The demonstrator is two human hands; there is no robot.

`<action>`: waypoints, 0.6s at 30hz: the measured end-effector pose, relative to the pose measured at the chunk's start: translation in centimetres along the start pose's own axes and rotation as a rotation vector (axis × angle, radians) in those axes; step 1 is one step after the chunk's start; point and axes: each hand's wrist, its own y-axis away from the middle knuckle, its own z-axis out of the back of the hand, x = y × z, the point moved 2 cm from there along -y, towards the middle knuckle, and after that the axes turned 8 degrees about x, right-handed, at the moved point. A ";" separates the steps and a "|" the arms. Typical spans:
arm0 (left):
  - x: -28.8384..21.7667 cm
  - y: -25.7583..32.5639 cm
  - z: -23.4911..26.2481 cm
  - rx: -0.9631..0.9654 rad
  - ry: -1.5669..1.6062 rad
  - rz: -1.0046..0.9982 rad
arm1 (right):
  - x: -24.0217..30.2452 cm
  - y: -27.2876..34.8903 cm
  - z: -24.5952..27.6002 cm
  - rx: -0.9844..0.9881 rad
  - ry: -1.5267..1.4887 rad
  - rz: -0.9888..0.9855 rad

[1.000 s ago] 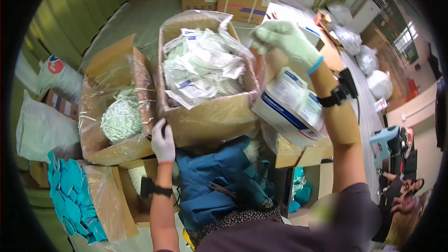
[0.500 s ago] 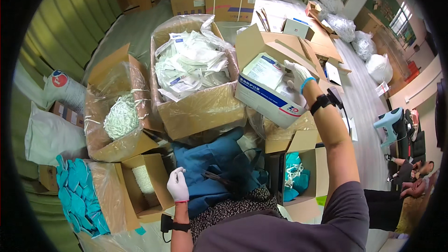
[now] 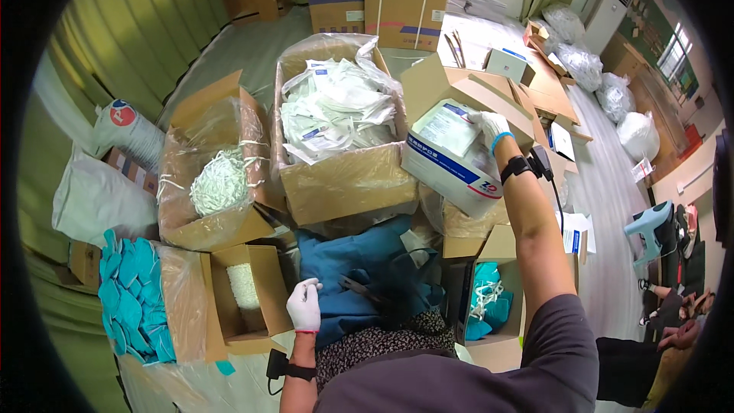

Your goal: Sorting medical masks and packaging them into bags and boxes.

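My right hand, in a white glove, is over the right side of an open white and blue carton. Its fingers are apart, touching or just above the flat white and blue packets inside; some fingertips are hard to make out. Low over my lap, my left hand is gloved too, its fingers curled in with nothing seen in them. Beside it lies dark blue cloth across my lap, with a pair of dark-handled scissors on it, partly blurred.
A large lined carton holds many white packets. Left of it, another carton holds white straps. Teal masks are heaped at the left, and more teal masks fill a right-hand box. A small box contains white material.
The whole view has shifted, so the boxes appear farther right and slightly lower. My right hand stays at the carton, its fingers bent a little more over the packets. My left hand remains curled.
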 end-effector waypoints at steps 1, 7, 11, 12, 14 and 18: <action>0.0 0.1 -0.2 0.010 0.009 -0.005 | 0.1 0.1 0.5 -0.003 0.004 0.005; 0.0 0.0 -0.7 0.027 0.031 -0.005 | 0.2 1.2 1.4 -0.009 -0.046 0.135; 0.0 -0.1 -0.9 0.028 0.024 -0.020 | 0.4 0.9 1.6 -0.001 -0.008 0.239; -0.2 -0.1 -1.0 0.032 0.036 -0.012 | 0.1 0.6 1.9 -0.006 -0.006 0.238; -0.2 -0.1 -1.0 0.030 0.046 0.002 | 0.2 0.9 1.5 -0.015 -0.122 0.361; 0.3 -0.1 -0.7 0.021 0.016 0.001 | 1.9 2.7 0.6 0.002 -0.295 0.435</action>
